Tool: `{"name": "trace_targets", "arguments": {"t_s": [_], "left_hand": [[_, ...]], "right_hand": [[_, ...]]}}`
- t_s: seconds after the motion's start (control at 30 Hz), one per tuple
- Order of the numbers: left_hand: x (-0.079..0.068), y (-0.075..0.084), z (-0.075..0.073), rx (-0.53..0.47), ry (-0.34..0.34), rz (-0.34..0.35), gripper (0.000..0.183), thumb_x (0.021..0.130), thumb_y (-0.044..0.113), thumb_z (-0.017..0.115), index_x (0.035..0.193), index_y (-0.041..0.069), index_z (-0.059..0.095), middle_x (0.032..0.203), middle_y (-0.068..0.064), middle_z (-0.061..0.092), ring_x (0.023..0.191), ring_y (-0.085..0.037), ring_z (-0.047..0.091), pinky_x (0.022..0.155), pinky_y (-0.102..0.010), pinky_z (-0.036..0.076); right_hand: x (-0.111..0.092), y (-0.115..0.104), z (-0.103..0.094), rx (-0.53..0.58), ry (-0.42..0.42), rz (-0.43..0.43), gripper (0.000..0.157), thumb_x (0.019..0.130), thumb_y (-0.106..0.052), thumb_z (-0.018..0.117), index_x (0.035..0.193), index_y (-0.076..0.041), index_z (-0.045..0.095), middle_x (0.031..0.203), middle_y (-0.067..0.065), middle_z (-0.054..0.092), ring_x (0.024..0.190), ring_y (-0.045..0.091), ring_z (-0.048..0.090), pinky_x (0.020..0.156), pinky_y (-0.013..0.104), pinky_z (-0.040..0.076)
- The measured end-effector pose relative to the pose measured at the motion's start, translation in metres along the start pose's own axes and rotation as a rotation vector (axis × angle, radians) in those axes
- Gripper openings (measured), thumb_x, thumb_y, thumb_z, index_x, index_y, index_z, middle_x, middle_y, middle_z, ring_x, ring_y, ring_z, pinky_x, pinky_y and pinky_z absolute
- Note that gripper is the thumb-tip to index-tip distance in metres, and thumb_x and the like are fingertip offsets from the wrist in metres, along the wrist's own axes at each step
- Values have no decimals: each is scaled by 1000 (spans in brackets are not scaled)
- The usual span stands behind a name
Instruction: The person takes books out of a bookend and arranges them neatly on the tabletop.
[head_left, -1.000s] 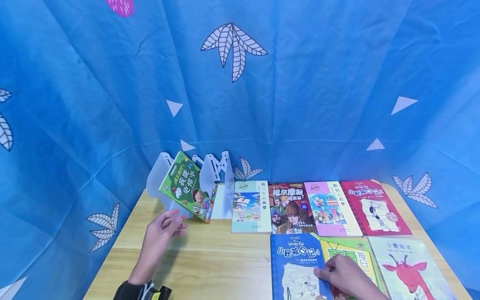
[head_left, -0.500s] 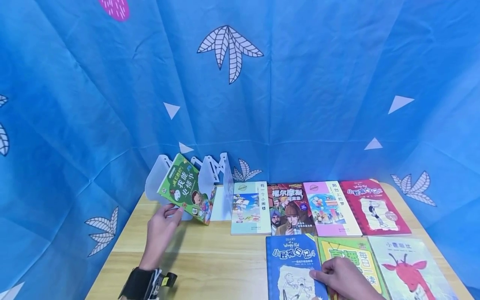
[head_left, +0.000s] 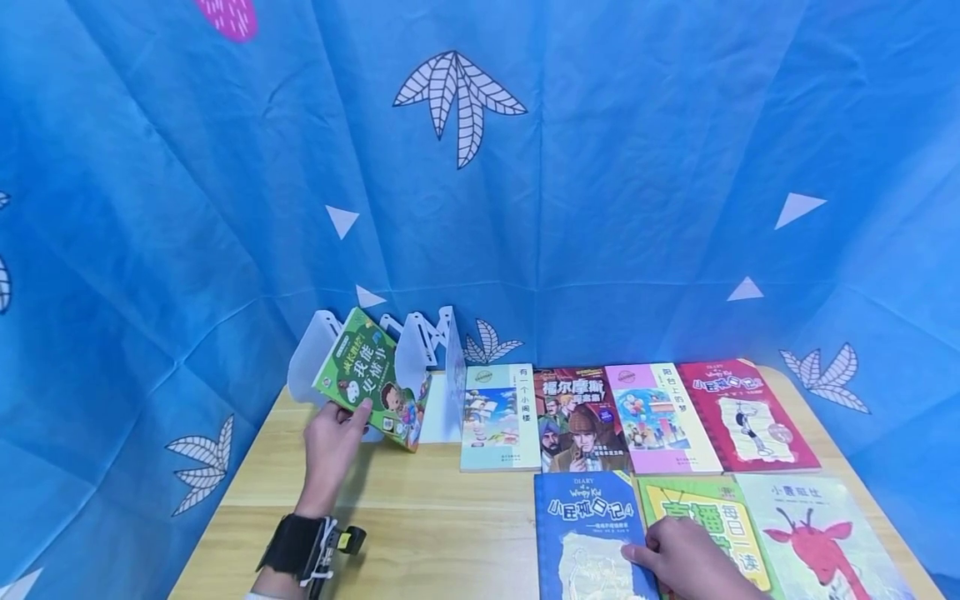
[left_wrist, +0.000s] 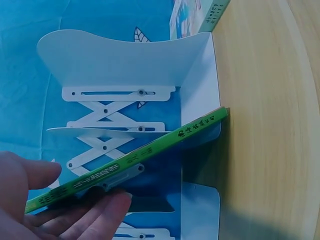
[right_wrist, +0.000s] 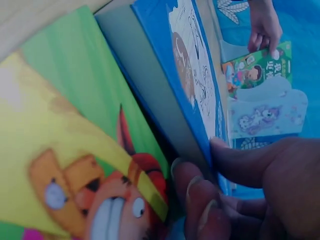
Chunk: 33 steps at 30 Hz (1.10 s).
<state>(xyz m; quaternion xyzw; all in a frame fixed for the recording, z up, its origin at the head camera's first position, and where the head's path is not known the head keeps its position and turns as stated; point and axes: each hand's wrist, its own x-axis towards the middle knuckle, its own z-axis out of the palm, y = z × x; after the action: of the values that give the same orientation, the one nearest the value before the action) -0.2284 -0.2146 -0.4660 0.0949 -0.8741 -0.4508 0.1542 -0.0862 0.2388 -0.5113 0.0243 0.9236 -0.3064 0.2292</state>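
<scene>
My left hand (head_left: 333,437) holds a green children's book (head_left: 375,379) by its lower left edge, thumb on the cover. The book leans tilted in a white expandable bookend rack (head_left: 315,358). In the left wrist view the thumb and fingers (left_wrist: 107,215) lie on either side of the green book (left_wrist: 150,152). My right hand (head_left: 690,554) grips the right edge of a blue comic-diary book (head_left: 592,533) lying on the table. The right wrist view has the thumb on the blue book's cover (right_wrist: 192,65) and the fingertips (right_wrist: 197,192) against its page edge.
A yellow-green book (head_left: 731,533) and a white deer book (head_left: 817,533) lie right of the blue one. Behind them lie a pale green book (head_left: 498,417), a detective book (head_left: 585,425), a pink-edged book (head_left: 663,421) and a red book (head_left: 750,417). A blue curtain (head_left: 600,250) hangs behind the table.
My left hand has moved up to the green book and now pinches its edge. The right hand stays at the blue book's edge; the blue book has shifted slightly.
</scene>
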Motion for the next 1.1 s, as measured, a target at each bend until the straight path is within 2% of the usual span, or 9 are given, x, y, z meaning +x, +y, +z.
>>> {"name": "trace_targets", "arguments": {"t_s": [0.27, 0.5, 0.7, 0.93, 1.03, 1.1], "left_hand": [[5, 3, 9, -42, 28, 11, 34, 92, 32, 63, 111, 4, 61, 97, -14, 68, 77, -20, 65, 62, -30, 57], [7, 2, 15, -85, 36, 2, 33, 94, 25, 61, 116, 1, 57, 101, -19, 67, 78, -23, 67, 66, -37, 59], [10, 0, 17, -39, 43, 37, 34, 95, 24, 60, 121, 2, 55, 104, -19, 67, 82, -25, 65, 66, -35, 59], [8, 0, 14, -13, 39, 12, 35, 96, 26, 57, 120, 1, 53, 103, -19, 65, 84, -26, 63, 69, -39, 57], [6, 0, 11, 42, 71, 58, 35, 95, 25, 58, 118, 0, 54, 102, -20, 65, 83, -28, 62, 71, -43, 55], [5, 1, 9, 93, 98, 104, 33, 94, 25, 60, 114, -1, 56, 97, -20, 66, 78, -28, 61, 67, -43, 53]], "right_hand": [[3, -5, 0, -28, 10, 51, 32, 84, -43, 68, 75, -12, 69, 50, 0, 45, 48, 16, 51, 50, 26, 39], [4, -4, -1, -43, 18, 23, 32, 83, -44, 68, 75, -13, 69, 48, -2, 42, 44, 16, 50, 46, 25, 37], [4, -2, -2, -61, 12, 40, 34, 81, -47, 69, 78, -13, 70, 48, -1, 43, 45, 16, 50, 48, 25, 36], [4, -2, -2, -68, 5, 59, 35, 80, -49, 70, 73, -15, 70, 48, -3, 41, 47, 15, 49, 49, 26, 35], [2, -2, -3, -56, 1, 64, 36, 78, -51, 70, 73, -15, 70, 48, -1, 44, 49, 15, 50, 49, 26, 35], [1, -2, -4, -51, 5, 73, 39, 78, -53, 70, 74, -14, 71, 50, 1, 48, 51, 15, 51, 50, 26, 35]]}}
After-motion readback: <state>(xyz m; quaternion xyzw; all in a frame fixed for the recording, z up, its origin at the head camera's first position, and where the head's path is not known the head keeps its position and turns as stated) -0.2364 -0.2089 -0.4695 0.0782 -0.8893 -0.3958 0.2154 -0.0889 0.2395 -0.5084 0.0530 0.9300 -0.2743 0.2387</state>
